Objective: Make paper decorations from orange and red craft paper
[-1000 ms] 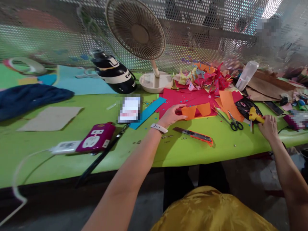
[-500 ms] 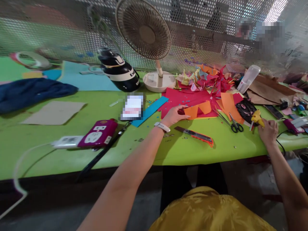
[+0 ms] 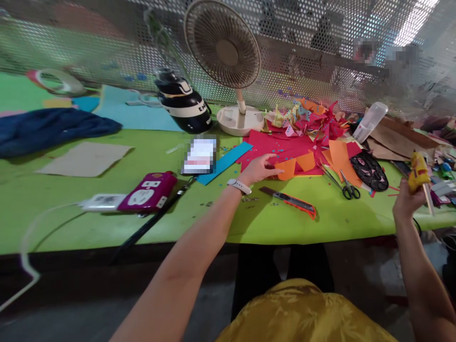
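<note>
My left hand [image 3: 259, 170] has its fingertips closed on the left end of a folded orange paper strip [image 3: 286, 169], low over the red sheets [image 3: 263, 147]. On the right, my right hand [image 3: 408, 199] is wrapped round a yellow glue gun [image 3: 419, 172], raised above the table with a pale glue stick showing. A box cutter [image 3: 292, 203] with an orange edge lies in front of my left hand. Between my hands are black-handled scissors [image 3: 347, 188], more orange paper [image 3: 340, 160] and a black palette-like tray [image 3: 369, 171].
A fan [image 3: 239, 119] stands at the back beside a black bottle [image 3: 185, 107]. Paper scraps [image 3: 309, 116] are heaped behind the red sheets. A phone [image 3: 200, 154], blue strip [image 3: 228, 161] and purple power bank [image 3: 147, 191] with a white cable lie left.
My right hand has lifted the glue gun and moved right, uncovering the black tray. My left hand stays at the orange strip, with its fingers slightly shifted. The view has moved a little.
</note>
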A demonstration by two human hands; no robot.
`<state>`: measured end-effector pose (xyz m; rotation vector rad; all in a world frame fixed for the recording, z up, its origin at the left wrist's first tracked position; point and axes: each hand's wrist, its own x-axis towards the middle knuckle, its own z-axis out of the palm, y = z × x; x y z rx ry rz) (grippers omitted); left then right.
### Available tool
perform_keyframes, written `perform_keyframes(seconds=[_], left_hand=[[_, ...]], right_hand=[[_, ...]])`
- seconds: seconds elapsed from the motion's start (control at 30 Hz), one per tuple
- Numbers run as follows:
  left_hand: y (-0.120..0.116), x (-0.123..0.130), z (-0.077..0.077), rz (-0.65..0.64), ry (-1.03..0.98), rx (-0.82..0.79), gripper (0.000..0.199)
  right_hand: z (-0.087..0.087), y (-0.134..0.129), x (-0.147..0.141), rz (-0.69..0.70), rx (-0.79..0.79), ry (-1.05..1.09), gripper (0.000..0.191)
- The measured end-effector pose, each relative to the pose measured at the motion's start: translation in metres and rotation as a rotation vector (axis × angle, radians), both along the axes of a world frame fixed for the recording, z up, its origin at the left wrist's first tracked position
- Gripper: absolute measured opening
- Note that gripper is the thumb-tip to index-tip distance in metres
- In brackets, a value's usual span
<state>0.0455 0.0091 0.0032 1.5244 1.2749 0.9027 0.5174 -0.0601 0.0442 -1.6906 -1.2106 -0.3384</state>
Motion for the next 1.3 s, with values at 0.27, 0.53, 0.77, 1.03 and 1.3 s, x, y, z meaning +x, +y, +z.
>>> perform_keyframes(seconds=[0.27,0.53,0.77,1.03,1.3], left_hand=[[0.000,-0.003,0.001,-0.188,-0.027,-0.016,0.038],[0.000,-0.003,0.005,-0.231,0.129,0.030,0.035],[-0.003,-0.005,0.015,-0.296,0.089,0.021,0.038],[-0.008,-0.003,0.017,-0.261,0.068,0.037,0.034],[-0.010,-0.003,0.018,-0.264,0.062,0.047,0.031]], right_hand=[[0.022,0.025,-0.125,0.697,-0.098,0.622,0.038],[0.000,0.051,-0.207,1.203,-0.491,0.479,0.037],[-0.026,0.048,-0.214,1.176,-0.650,0.460,0.038],[-0.031,0.050,-0.219,1.141,-0.724,0.393,0.048],[-0.032,0.050,-0.221,1.135,-0.720,0.394,0.046]])
